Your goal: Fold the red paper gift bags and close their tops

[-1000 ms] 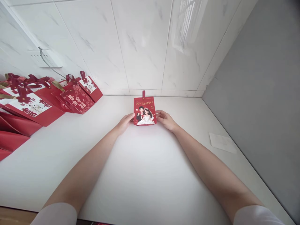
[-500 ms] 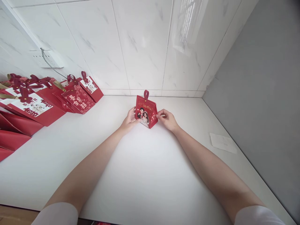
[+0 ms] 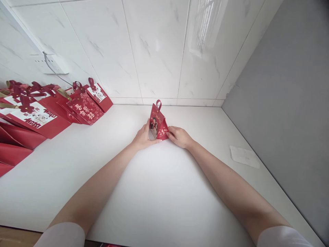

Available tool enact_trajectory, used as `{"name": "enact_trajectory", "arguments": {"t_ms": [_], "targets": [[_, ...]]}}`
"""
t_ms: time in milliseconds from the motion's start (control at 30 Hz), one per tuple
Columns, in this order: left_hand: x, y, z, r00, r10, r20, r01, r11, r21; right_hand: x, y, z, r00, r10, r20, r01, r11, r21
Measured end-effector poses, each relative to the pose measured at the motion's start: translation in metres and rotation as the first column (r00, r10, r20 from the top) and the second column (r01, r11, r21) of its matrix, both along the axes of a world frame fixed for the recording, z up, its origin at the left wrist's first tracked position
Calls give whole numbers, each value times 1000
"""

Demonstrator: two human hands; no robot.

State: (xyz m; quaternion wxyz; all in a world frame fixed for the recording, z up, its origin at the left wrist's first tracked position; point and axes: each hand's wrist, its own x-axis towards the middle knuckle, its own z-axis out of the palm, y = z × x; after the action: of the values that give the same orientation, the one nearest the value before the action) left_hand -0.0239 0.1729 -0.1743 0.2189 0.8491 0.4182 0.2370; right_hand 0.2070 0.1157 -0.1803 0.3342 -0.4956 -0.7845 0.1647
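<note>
Between my hands a small red gift box (image 3: 162,130) stands upright on the white tabletop (image 3: 159,192). It is wedge-shaped, with a ribbon loop on top, a cartoon couple on the front and pale lettering on the side turned toward me. My left hand (image 3: 143,136) grips its left part, thumb along the lower front edge and fingers partly hidden behind. At the right edge, my right hand (image 3: 180,136) holds the box with bent fingers, the thumb lying against its side panel.
Several red gift boxes (image 3: 84,109) with ribbon loops crowd the left side by the tiled wall (image 3: 156,51). A wall socket (image 3: 50,64) with a grey cable sits above them. A translucent slip (image 3: 244,156) lies at the right, near a grey panel (image 3: 288,103).
The gift box has been turned so its lettered side faces me more and its front points further left. My left thumb has moved right along the bottom; my right hand has closed in on the side.
</note>
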Motion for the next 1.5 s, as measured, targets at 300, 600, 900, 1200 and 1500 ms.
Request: {"name": "enact_trajectory", "arguments": {"t_ms": [300, 600, 900, 1200, 1500], "targets": [[-2, -1, 5, 997, 9, 80, -3, 997, -71, -7, -1, -3, 992, -102, -77, 100, 994, -30], [-4, -7, 15, 959, -219, 179, 238, 967, -92, -3, 1, -4, 823, 75, -563, -285, 912, -296], [-3, -10, 24, 946, -297, 133, 308, 949, -71, -2, 3, -6, 805, 60, -590, -275, 919, -282], [-8, -1, 8, 940, -302, 155, 315, 947, -66, 0, 0, -1, 753, 51, -657, -308, 909, -282], [-10, 0, 1, 955, -238, 175, 254, 964, -74, 2, -1, 5, 716, 40, -697, -339, 893, -297]]}}
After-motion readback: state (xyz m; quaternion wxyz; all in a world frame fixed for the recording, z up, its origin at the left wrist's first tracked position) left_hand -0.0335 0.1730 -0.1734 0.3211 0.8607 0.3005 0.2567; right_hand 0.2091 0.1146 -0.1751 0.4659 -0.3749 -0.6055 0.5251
